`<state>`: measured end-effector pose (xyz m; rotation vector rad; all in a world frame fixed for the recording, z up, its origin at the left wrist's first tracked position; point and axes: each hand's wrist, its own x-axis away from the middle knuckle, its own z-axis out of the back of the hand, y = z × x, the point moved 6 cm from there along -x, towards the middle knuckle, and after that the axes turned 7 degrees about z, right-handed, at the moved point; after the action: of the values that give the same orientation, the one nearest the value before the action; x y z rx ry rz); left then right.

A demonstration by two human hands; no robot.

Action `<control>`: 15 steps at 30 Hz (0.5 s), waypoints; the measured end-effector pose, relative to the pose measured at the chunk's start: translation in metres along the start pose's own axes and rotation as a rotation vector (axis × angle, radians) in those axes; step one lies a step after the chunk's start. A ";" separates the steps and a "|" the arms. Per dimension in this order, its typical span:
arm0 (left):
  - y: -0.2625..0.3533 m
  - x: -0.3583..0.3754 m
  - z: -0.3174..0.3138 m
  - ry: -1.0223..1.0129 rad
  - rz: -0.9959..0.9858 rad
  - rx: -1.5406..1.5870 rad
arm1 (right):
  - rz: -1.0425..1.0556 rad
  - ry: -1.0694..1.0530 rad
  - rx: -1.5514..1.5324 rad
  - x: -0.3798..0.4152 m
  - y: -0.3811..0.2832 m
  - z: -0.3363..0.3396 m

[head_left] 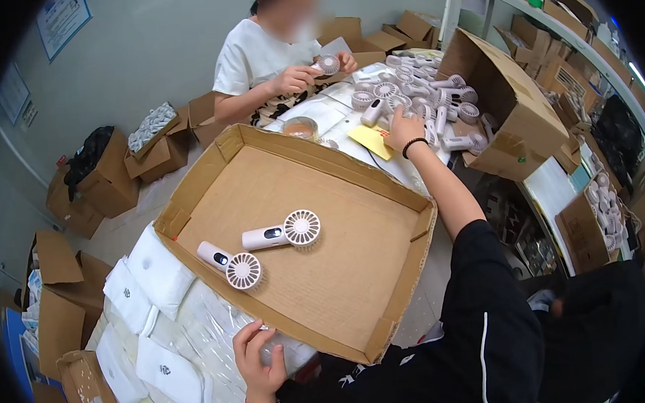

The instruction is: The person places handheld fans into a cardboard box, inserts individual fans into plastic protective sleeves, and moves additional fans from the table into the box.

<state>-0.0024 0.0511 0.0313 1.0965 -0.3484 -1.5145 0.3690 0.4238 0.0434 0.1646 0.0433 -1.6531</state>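
My right hand (404, 126) reaches far forward to the pile of white handheld fans (423, 95) and closes on one fan (376, 111) at the pile's near edge. My left hand (258, 360) rests with fingers spread on the near rim of the shallow cardboard tray (189, 198), holding nothing. Two white fans (280, 233) (230, 265) lie flat in the tray, side by side, heads to the right.
Across the table a person in a white shirt holds a fan (327, 64) in both hands. A large open carton (512, 105) lies tipped by the pile. A yellow card (372, 141), a tape roll (302, 129), white pouches (153, 271) and stacked boxes (99, 178) surround the tray.
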 end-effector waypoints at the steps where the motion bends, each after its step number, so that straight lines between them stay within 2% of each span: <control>1: -0.001 0.002 0.002 0.006 0.010 -0.011 | -0.029 0.051 -0.179 0.008 0.005 0.003; 2: -0.002 0.002 0.004 0.013 0.017 -0.024 | -0.059 0.106 -0.358 0.015 0.010 0.004; 3: -0.004 0.000 0.002 0.006 0.000 -0.027 | -0.073 0.115 -0.367 0.018 0.023 -0.003; 5: -0.004 0.001 0.001 0.014 -0.010 -0.028 | 0.346 0.637 -0.675 0.052 0.048 0.011; 7: -0.005 0.000 -0.001 0.009 0.022 -0.008 | 0.121 0.244 -1.045 0.100 0.070 0.009; 9: -0.006 0.001 -0.002 0.002 0.049 0.008 | 0.090 0.087 -0.817 0.150 0.083 0.017; 11: -0.008 0.001 -0.001 0.010 0.044 0.008 | 0.001 -0.216 -1.202 0.180 0.099 -0.023; 12: -0.009 0.001 -0.001 0.000 0.043 0.013 | 0.061 -0.164 -1.427 0.190 0.098 -0.032; 13: -0.009 0.000 -0.001 0.006 0.048 0.006 | -0.030 -0.066 -1.650 0.204 0.099 -0.042; 15: -0.009 0.001 -0.002 0.009 0.059 0.004 | -0.079 0.119 -1.617 0.221 0.106 -0.042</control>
<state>-0.0063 0.0535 0.0236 1.0870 -0.3747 -1.4565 0.4596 0.2011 -0.0204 -0.9679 1.4155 -1.2425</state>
